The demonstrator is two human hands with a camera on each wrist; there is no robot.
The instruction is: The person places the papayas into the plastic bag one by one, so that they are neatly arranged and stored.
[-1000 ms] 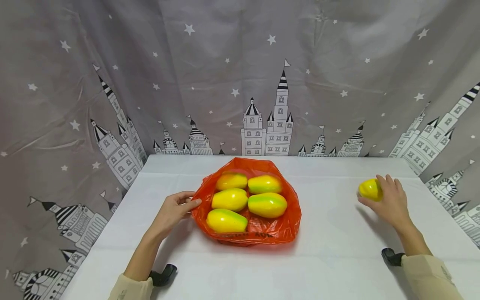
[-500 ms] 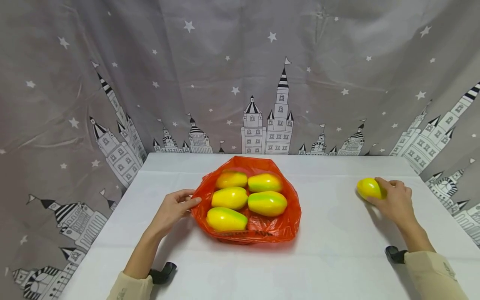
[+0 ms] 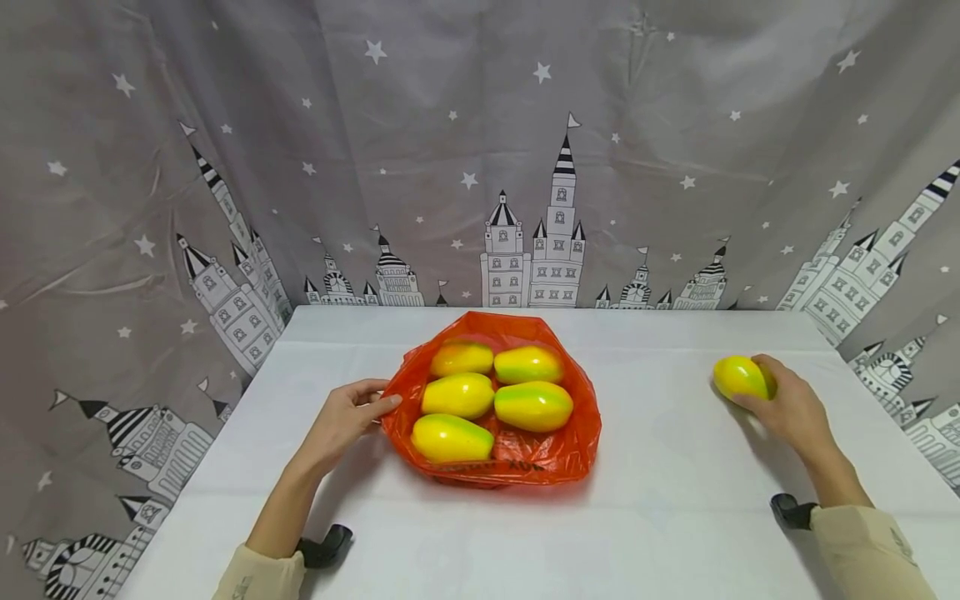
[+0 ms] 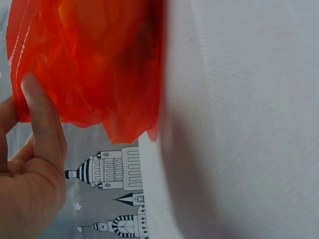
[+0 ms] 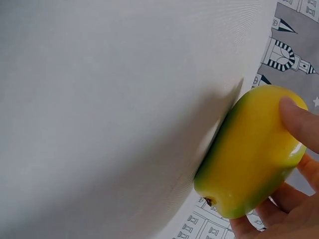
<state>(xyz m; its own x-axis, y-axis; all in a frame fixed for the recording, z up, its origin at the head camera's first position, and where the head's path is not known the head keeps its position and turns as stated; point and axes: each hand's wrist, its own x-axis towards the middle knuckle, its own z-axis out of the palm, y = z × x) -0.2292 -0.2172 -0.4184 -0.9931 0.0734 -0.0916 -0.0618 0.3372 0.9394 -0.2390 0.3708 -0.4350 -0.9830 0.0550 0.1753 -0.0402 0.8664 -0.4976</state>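
Observation:
A red plastic bag [image 3: 517, 477] lies with its mouth spread wide, and several yellow-green papayas [image 3: 534, 407] rest inside it. At the bag's left rim my left hand [image 3: 348, 421] pinches the thin plastic between thumb and fingers. In the left wrist view the bag's edge [image 4: 37, 94] passes between those fingers. Far to the right, my right hand [image 3: 797, 412] grips a single papaya [image 3: 737, 377], thumb on the near side. The right wrist view shows this papaya [image 5: 254, 149] right at the white surface, its dark stem end facing down-left; the fingers wrap its far side.
A white cloth [image 3: 660, 450] covers the table under everything. Behind it hangs a grey curtain [image 3: 420, 150] printed with castles and stars, which also runs along both sides. A black wrist mount [image 3: 327, 546] sits beneath the left forearm, another black mount [image 3: 792, 512] beneath the right.
The right hand has shifted slightly right, its fingers curling further behind the papaya, which has turned and shows more of its side. The left hand and the bag stay in place.

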